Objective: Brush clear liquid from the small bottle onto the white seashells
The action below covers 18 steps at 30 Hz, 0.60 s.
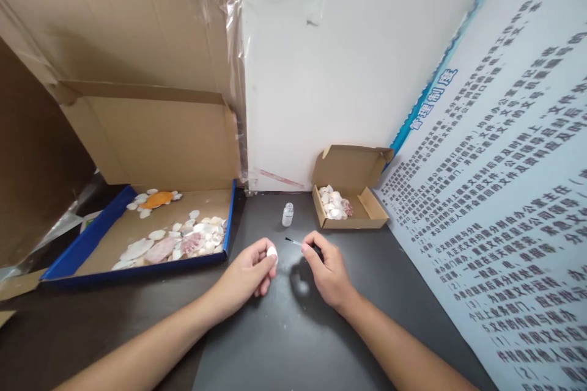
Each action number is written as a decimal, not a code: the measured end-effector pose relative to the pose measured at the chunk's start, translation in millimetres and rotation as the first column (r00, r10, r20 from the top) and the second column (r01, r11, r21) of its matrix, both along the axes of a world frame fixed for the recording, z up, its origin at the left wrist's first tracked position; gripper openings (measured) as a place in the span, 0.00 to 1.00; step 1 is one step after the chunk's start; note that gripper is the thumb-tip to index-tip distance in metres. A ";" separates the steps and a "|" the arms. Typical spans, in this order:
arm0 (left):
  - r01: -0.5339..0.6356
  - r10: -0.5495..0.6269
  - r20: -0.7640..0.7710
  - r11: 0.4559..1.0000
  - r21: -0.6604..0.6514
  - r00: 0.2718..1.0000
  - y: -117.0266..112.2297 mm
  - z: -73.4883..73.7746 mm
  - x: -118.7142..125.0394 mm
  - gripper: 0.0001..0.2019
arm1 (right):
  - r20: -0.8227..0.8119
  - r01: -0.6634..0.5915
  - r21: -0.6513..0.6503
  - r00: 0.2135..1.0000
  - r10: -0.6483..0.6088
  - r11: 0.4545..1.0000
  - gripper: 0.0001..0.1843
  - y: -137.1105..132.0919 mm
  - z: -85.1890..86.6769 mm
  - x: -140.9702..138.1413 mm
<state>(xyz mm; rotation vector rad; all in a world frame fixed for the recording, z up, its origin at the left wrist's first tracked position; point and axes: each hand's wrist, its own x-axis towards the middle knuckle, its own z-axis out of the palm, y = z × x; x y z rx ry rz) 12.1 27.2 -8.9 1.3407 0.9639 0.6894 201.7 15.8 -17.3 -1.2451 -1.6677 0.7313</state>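
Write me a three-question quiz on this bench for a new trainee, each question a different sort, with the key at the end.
1. Which hand holds the black-tipped brush?
2. True or false: the small clear bottle lies on its side.
3. Where does the orange piece lie?
A) in the small brown box
B) in the blue-sided box
C) on the table beside the bottle

Key:
1. The right hand.
2. False; the bottle stands upright.
3. B.
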 end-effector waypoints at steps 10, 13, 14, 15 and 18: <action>0.045 -0.043 0.079 0.999 -0.030 0.996 13.7 -4.5 1.6 0.19 | 0.109 -0.099 0.111 0.990 0.087 0.989 0.13 7.6 0.9 -2.5; 0.070 -0.068 0.070 0.997 -0.026 0.995 13.4 -5.4 0.6 0.21 | 0.159 -0.093 0.075 0.984 0.080 0.993 0.13 5.1 0.6 -3.1; 0.074 -0.072 0.068 0.997 -0.027 0.995 13.2 -5.3 0.3 0.21 | 0.164 -0.075 0.064 0.984 0.064 0.995 0.13 4.5 0.5 -3.1; 0.076 -0.074 0.068 0.997 -0.027 0.995 13.0 -5.2 0.0 0.22 | 0.162 -0.061 0.058 0.985 0.051 0.996 0.14 4.0 0.4 -3.1; 0.085 -0.084 0.072 0.996 -0.011 0.994 12.0 -5.4 -0.8 0.22 | 0.160 -0.102 0.068 0.983 0.090 0.992 0.13 3.1 0.7 -3.2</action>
